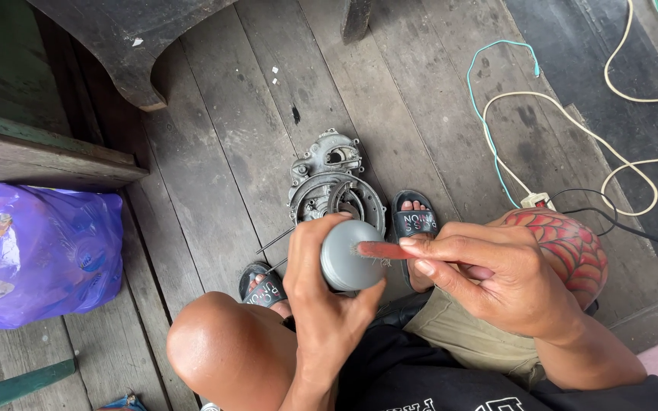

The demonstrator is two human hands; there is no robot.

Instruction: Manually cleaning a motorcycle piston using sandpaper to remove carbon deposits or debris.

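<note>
My left hand [321,293] grips a round grey metal part [346,255], domed side up, held over my knees. My right hand [496,278] pinches a small red-handled brush [382,250] and lays its bristles across the top of the grey part. Below them on the wooden floor lies a grey metal engine cover [333,183] with a round ring and open cavity, just beyond my sandalled feet.
A purple plastic bag [39,251] full of items sits at the left. A dark wooden bench [39,156] stands at upper left. Teal and cream cables [496,144] and black wires run across the floor at right, with a white plug [535,201].
</note>
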